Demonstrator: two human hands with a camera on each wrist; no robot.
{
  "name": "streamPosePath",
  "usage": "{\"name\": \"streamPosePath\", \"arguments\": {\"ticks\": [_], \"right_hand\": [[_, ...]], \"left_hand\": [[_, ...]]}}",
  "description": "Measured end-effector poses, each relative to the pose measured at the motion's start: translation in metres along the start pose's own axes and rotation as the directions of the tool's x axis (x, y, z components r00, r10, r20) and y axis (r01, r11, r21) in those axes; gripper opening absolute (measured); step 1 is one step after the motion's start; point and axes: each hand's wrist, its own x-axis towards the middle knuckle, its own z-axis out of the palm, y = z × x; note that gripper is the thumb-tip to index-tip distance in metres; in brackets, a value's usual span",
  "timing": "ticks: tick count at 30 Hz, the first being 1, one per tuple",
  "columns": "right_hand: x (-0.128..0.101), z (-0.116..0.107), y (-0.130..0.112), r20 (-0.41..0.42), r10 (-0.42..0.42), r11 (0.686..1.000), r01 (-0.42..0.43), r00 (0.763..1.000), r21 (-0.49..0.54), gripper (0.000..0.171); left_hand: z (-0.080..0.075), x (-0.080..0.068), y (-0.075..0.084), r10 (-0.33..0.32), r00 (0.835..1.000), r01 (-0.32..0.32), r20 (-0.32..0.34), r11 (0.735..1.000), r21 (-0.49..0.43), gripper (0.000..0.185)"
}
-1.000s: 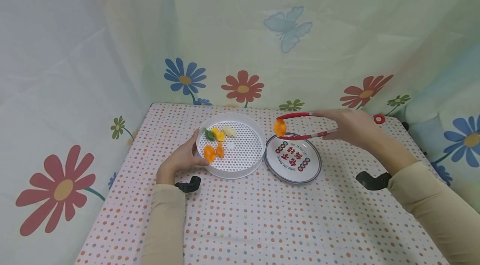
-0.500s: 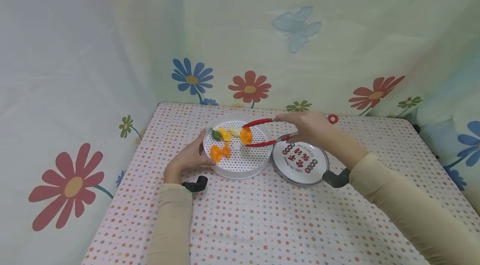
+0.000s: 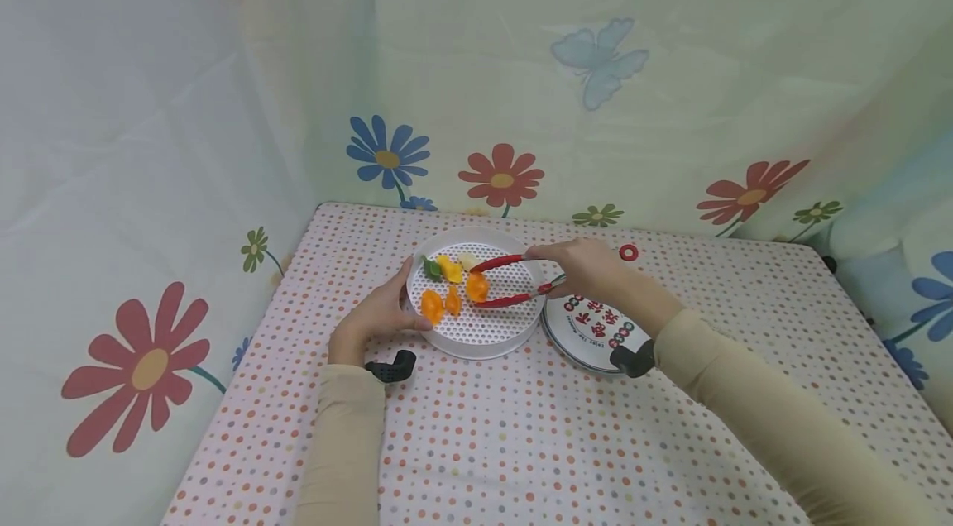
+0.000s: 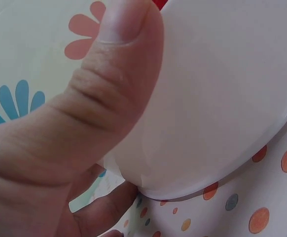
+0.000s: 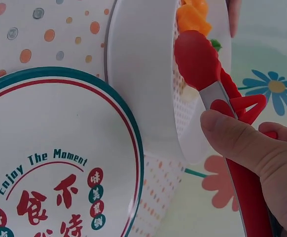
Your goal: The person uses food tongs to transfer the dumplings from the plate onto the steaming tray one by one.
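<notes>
My left hand (image 3: 380,314) grips the near left rim of a white perforated round tray (image 3: 500,329), thumb (image 4: 109,74) over its outer wall (image 4: 222,108). My right hand (image 3: 583,265) holds red tongs (image 3: 508,280) over the tray, their tips pinching an orange food piece (image 3: 476,286). Two more orange pieces (image 3: 439,303), a yellow piece (image 3: 450,269), a green piece (image 3: 430,267) and a pale piece lie in the tray. In the right wrist view the tongs (image 5: 217,94) reach over the tray rim (image 5: 138,89).
A round white plate (image 3: 588,327) with red characters and a teal rim (image 5: 59,163) lies right of the tray, partly under my right wrist. A small red ring (image 3: 629,251) lies behind it. The dotted tablecloth (image 3: 521,443) is enclosed by flowered fabric walls.
My right hand has carried the tongs and the orange piece leftward from above the plate to low over the tray. The left hand has stayed on the tray rim.
</notes>
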Motion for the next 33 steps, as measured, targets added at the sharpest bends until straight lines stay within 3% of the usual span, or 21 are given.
{"name": "streamPosePath", "arguments": {"ticks": [11, 28, 33], "right_hand": [[0.004, 0.003, -0.004, 0.012, -0.023, 1.000, 0.023, 1.000, 0.004, 0.070], [0.007, 0.006, -0.004, 0.019, -0.004, 1.000, 0.004, 1.000, 0.017, 0.074], [-0.001, 0.006, -0.002, 0.003, 0.041, 0.996, -0.041, 0.999, 0.085, 0.082]], "left_hand": [[0.001, -0.001, 0.001, -0.041, 0.999, 0.041, -0.015, 0.999, 0.011, 0.130], [0.000, -0.001, 0.000, 0.004, 1.000, -0.004, -0.002, 1.000, 0.020, 0.133], [0.000, -0.001, 0.000, 0.007, 1.000, -0.007, -0.007, 1.000, 0.019, 0.133]]}}
